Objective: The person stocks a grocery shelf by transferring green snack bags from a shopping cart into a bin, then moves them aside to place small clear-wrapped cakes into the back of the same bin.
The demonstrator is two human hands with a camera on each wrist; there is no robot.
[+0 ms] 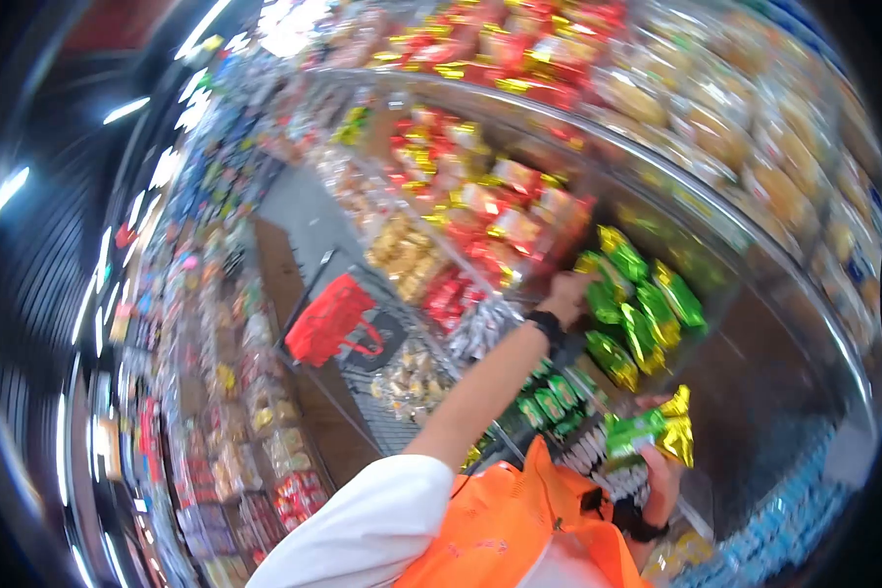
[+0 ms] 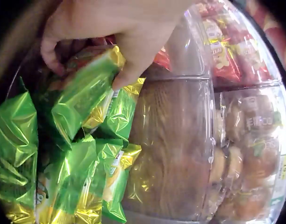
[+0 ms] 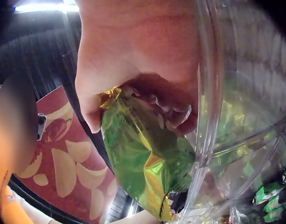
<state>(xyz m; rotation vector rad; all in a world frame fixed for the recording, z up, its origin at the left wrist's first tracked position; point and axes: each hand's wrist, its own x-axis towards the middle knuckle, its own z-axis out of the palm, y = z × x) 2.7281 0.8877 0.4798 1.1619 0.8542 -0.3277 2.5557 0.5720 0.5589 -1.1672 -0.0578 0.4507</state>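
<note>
My left hand (image 1: pixel 566 297) (image 2: pixel 116 32) reaches into a clear-walled bin of green and gold packets (image 1: pixel 643 338) (image 2: pixel 14 140). Its thumb and curled fingers pinch the top end of one green packet (image 2: pixel 84 95), which leans over the others. Lower right in the head view, my right hand (image 1: pixel 662 480) (image 3: pixel 138 56) grips another green packet with gold ends (image 1: pixel 637 432) (image 3: pixel 147 151). In the right wrist view that packet hangs beneath the fingers, beside a clear bin edge; the fingertips are partly hidden.
Red packets (image 1: pixel 500 211) fill the adjoining bin, and bagged buns (image 1: pixel 715 127) (image 2: pixel 260 158) sit behind a curved clear rim (image 1: pixel 657 147). Small green packs (image 1: pixel 549 402) lie nearer my body. A cart with a red bag (image 1: pixel 331 318) stands at the left.
</note>
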